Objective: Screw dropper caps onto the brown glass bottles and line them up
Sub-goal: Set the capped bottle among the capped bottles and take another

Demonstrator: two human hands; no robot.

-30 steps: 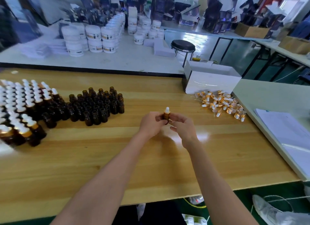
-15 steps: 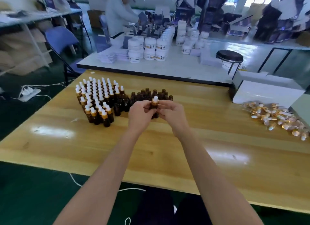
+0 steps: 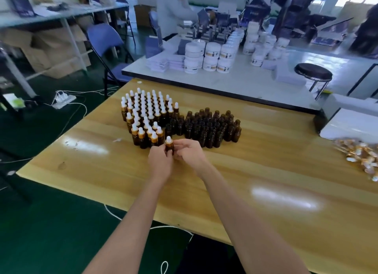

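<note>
The left hand (image 3: 160, 162) and right hand (image 3: 189, 156) both pinch one capped brown bottle (image 3: 169, 146) upright, just before the capped rows (image 3: 146, 116) toward the desk's (image 3: 255, 181) far-left corner, apparently to extend their front line.

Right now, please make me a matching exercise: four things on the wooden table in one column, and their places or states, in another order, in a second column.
1. single brown glass bottle with white dropper cap
2. block of capped brown glass bottles
3. block of uncapped brown glass bottles
4. heap of loose gold-and-white dropper caps

A. lying near the right edge of the wooden table
B. held by left hand and right hand
C. standing, necks open
D. standing left of the open bottles

Pairs: 1-B, 2-D, 3-C, 4-A
</note>
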